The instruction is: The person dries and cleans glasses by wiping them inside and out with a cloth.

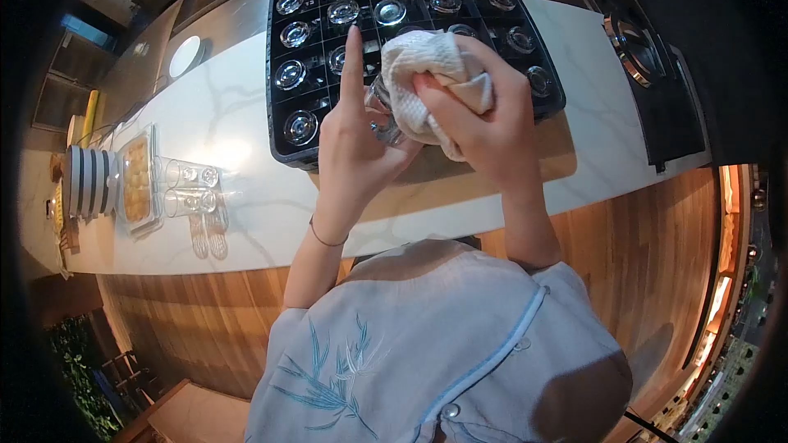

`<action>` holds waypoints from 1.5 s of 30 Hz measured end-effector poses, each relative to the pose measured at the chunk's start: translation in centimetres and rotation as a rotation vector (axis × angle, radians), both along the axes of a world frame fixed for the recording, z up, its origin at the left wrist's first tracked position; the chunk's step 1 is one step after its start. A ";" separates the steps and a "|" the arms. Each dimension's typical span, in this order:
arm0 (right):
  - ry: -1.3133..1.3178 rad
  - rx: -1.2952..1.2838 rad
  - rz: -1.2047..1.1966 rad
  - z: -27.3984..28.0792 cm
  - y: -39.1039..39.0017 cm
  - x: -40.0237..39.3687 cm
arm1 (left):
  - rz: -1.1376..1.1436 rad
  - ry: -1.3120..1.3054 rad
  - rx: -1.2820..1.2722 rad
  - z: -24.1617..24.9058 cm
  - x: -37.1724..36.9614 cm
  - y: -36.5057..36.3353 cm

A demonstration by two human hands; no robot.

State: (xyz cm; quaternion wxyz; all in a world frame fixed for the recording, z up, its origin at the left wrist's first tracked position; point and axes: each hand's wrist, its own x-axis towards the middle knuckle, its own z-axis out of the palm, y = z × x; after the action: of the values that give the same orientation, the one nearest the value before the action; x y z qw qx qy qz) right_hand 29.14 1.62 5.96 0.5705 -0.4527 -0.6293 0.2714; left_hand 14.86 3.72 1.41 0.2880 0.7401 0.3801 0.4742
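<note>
In the head view, my left hand [355, 133] is wrapped round a clear drinking glass [384, 126], its index finger pointing up. My right hand [491, 115] grips a white textured cloth [423, 74], which is bunched against the top of that glass and hides much of it. Both hands are in front of a black divided glass rack [283, 108]. Clear glasses, such as one at the near left corner [300, 127], sit in its compartments with round bases or rims facing up.
Two clear glasses [190, 201] stand on the marble counter [271, 234] at left. Beside them are a clear container of yellowish pieces [137, 179] and a stack of dark-and-white plates [89, 182]. A white plate [186, 57] lies farther back. A round metal-rimmed object [630, 51] is at right.
</note>
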 end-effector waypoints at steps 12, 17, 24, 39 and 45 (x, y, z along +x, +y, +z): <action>-0.186 0.337 -0.120 -3.8 1.2 -0.3 | -0.300 -1.025 -0.848 0.3 1.2 0.9; -0.511 0.204 0.175 -2.8 -1.7 -2.1 | -0.177 -1.009 -0.852 0.1 -1.2 2.8; 0.464 0.299 0.432 -9.2 -2.6 -2.3 | -0.560 -1.233 -0.722 -0.6 -4.6 3.8; 1.195 -0.845 0.480 -9.3 -4.1 -3.5 | -0.342 -1.394 -0.178 -0.7 -0.4 3.4; 0.955 -0.691 0.493 -11.7 -5.7 3.3 | -0.248 -1.021 -0.111 -1.8 3.0 5.1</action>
State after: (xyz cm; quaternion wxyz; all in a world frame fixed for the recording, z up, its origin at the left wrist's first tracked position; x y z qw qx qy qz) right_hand 32.41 -4.06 -5.77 0.5300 -0.2816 -0.2677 0.7538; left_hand 17.82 8.84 -0.41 0.5290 0.4381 0.1256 0.7158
